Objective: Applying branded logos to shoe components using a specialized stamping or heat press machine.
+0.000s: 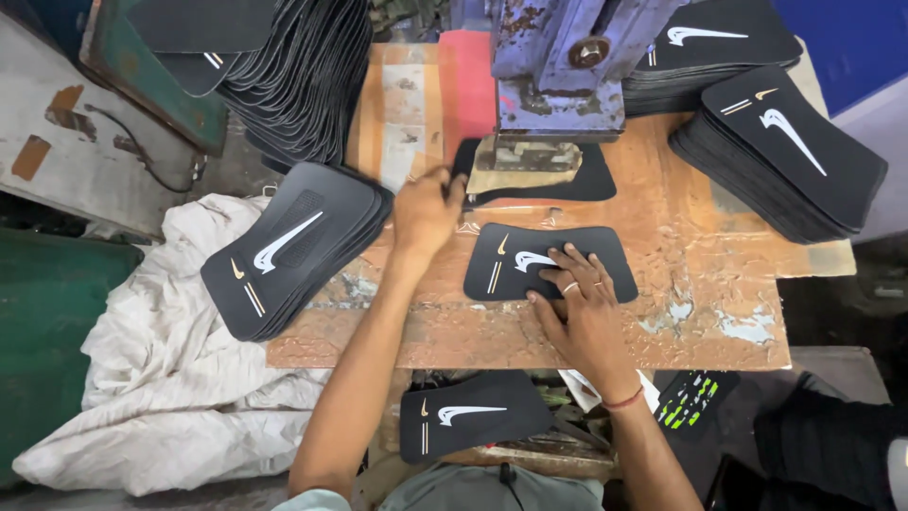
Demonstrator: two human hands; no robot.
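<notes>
My right hand lies flat, fingers spread, on a black curved fabric piece with a white printed mark, pressing it on the worn wooden board. My left hand reaches forward and pinches the left edge of another black piece that lies under the metal head of a blue press. That piece is partly hidden by the press plate.
A stack of printed black pieces sits at the board's left edge on white cloth. More stacks stand at the right, far right back and back left. One printed piece lies below the board's front edge.
</notes>
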